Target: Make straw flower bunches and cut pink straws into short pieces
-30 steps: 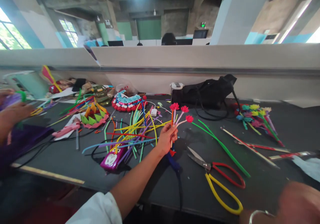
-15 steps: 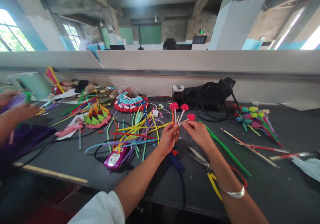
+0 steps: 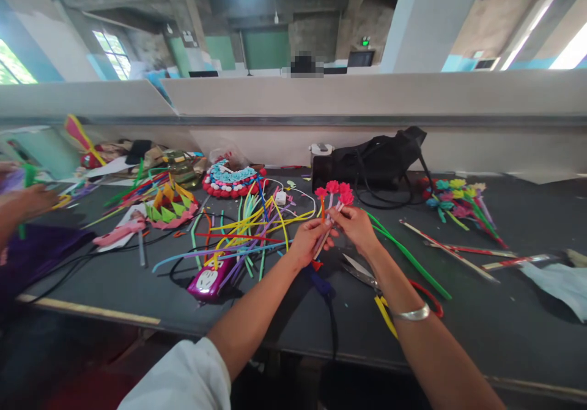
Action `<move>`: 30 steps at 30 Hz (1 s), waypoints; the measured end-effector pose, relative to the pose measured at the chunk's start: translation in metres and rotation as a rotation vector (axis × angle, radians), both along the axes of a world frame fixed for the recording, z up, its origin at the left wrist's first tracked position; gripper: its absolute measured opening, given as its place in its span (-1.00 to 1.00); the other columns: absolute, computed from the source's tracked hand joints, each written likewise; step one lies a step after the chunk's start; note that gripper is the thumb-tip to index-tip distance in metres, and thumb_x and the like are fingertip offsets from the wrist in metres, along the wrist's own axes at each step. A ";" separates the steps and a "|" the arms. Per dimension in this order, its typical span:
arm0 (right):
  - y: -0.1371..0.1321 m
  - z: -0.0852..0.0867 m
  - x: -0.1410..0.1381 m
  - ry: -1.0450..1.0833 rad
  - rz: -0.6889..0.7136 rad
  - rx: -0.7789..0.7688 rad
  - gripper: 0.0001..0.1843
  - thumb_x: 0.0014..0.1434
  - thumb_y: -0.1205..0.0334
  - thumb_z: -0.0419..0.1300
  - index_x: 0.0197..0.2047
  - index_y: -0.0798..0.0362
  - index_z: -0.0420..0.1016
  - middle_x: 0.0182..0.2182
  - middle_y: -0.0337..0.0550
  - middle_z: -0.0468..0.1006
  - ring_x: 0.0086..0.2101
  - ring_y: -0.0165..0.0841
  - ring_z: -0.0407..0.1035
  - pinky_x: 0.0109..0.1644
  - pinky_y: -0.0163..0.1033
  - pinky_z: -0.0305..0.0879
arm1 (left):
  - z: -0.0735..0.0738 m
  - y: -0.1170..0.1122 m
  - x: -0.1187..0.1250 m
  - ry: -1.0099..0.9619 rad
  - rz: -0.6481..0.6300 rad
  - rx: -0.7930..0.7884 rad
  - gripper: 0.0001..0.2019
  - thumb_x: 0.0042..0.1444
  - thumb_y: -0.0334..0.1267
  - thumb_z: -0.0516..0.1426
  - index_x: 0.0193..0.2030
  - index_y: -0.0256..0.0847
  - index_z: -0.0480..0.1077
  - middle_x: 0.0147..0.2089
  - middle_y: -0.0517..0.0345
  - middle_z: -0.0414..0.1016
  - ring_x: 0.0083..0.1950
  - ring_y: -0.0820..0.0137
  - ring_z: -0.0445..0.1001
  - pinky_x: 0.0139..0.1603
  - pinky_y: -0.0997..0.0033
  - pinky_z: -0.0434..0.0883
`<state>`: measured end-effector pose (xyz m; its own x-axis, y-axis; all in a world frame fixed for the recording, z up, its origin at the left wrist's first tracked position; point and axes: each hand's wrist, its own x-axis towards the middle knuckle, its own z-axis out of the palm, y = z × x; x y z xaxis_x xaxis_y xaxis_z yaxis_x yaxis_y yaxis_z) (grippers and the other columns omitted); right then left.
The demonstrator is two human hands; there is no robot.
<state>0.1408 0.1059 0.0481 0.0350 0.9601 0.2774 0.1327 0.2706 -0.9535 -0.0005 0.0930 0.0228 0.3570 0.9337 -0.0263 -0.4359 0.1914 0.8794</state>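
Observation:
Several pink-red pipe-cleaner flowers (image 3: 332,187) stand up in a small bunch above my hands. My left hand (image 3: 312,240) is closed round their stems, which are pale, lilac and orange. The fingers of my right hand (image 3: 355,225) pinch a stem just under the rightmost flower (image 3: 345,196), close against the left fingertips. Below the right wrist lie scissors (image 3: 362,271) with yellow handles, partly hidden by the forearm. Left of my hands a loose pile of coloured pipe cleaners (image 3: 247,226) is spread over a purple power strip (image 3: 211,280).
A black bag (image 3: 376,159) lies against the partition behind. Right of it is a mixed flower bunch (image 3: 458,199), with red-and-white strips (image 3: 449,251) in front. A green pipe-cleaner crown (image 3: 170,211) and a beaded piece (image 3: 233,181) sit left. At far left, another person's hand (image 3: 34,202) works.
My right hand has brought its flower leftward against the others, so the flower heads now sit close together. The camera view has shifted slightly.

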 end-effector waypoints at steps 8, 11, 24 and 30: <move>0.015 0.001 0.032 0.307 -0.012 0.016 -0.56 -0.08 -0.16 0.34 -0.41 0.09 0.51 -0.69 -0.40 0.18 -0.66 -0.55 0.03 -0.62 -0.40 -0.01 | -0.007 0.001 0.005 0.101 -0.037 0.032 -0.57 -0.02 -0.03 0.28 -0.16 -0.37 0.43 -0.41 0.06 0.53 -0.47 0.41 0.51 -0.49 0.48 0.40; 0.017 0.004 0.044 0.376 0.017 0.006 -0.54 -0.16 -0.17 0.39 -0.45 0.08 0.49 -0.69 -0.39 0.19 -0.66 -0.55 0.03 -0.65 -0.42 -0.01 | -0.011 0.001 0.010 0.249 -0.010 0.103 -0.62 0.01 -0.05 0.25 -0.17 -0.35 0.42 -0.34 0.05 0.53 -0.38 0.42 0.52 -0.41 0.47 0.42; 0.014 -0.005 0.028 0.358 0.135 0.002 -0.62 -0.02 -0.07 0.37 -0.40 0.12 0.52 -0.72 -0.41 0.18 -0.68 -0.57 0.05 -0.64 -0.42 0.00 | -0.004 -0.003 0.004 0.510 0.114 0.399 -0.57 0.13 0.11 0.07 -0.41 -0.28 0.43 -0.49 0.17 0.41 -0.47 0.48 0.34 -0.40 0.48 0.32; 0.016 -0.010 0.027 0.307 0.087 0.046 -0.63 0.00 -0.05 0.35 -0.40 0.12 0.52 -0.73 -0.42 0.16 -0.69 -0.57 0.03 -0.65 -0.42 -0.01 | 0.001 -0.014 0.008 0.269 -0.164 0.125 -0.53 0.02 0.12 0.18 -0.21 -0.33 0.44 -0.46 0.12 0.48 -0.57 0.51 0.36 -0.59 0.54 0.23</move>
<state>0.1673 0.1222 0.0383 0.0419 0.9500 0.3094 -0.1851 0.3117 -0.9320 0.0078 0.0793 0.0241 0.4985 0.8664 -0.0288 -0.1573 0.1231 0.9799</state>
